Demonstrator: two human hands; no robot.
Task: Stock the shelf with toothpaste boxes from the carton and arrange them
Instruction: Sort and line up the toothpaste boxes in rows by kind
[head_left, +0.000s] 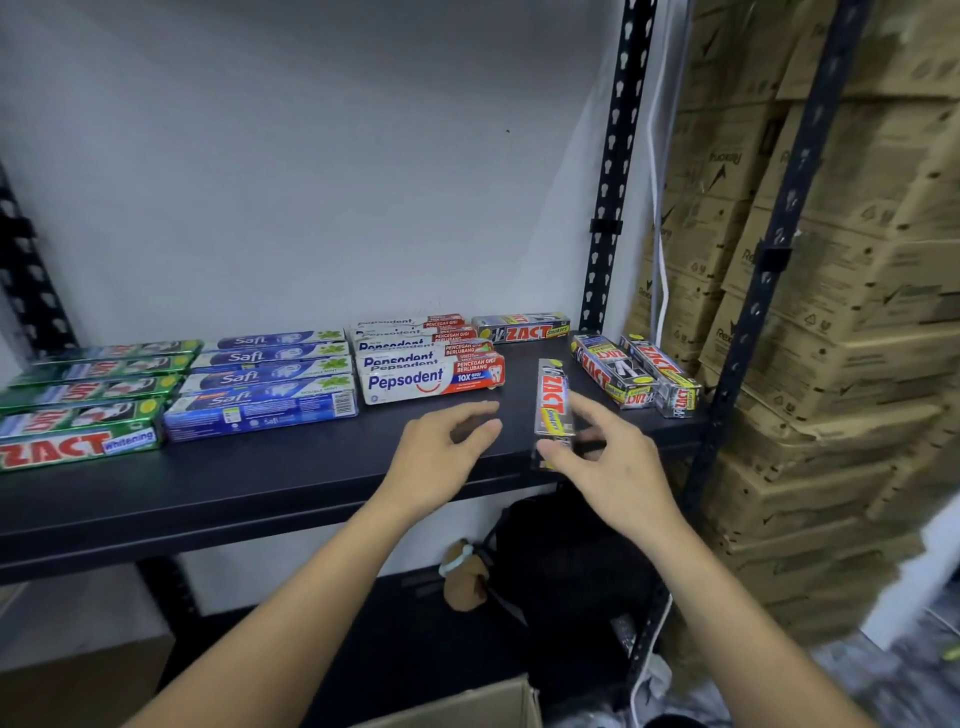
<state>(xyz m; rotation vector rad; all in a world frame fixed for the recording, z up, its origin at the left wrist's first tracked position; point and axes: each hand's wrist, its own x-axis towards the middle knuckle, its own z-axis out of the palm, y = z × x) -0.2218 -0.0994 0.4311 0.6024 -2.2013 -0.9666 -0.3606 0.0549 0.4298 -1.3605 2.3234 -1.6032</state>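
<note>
Arranging: right grip (608, 462) clamped on silver ZACT cardboard box (553, 400) over black metal shelf (260, 478); left grip (441, 452) apart, empty. Next, likely: turn crosswise, align.

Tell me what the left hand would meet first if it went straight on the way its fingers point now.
Most likely the grey ZACT box that the right hand grips; the left hand points up and right towards it. The front Pepsodent box lies just left of that line. Depth is unclear.
</note>
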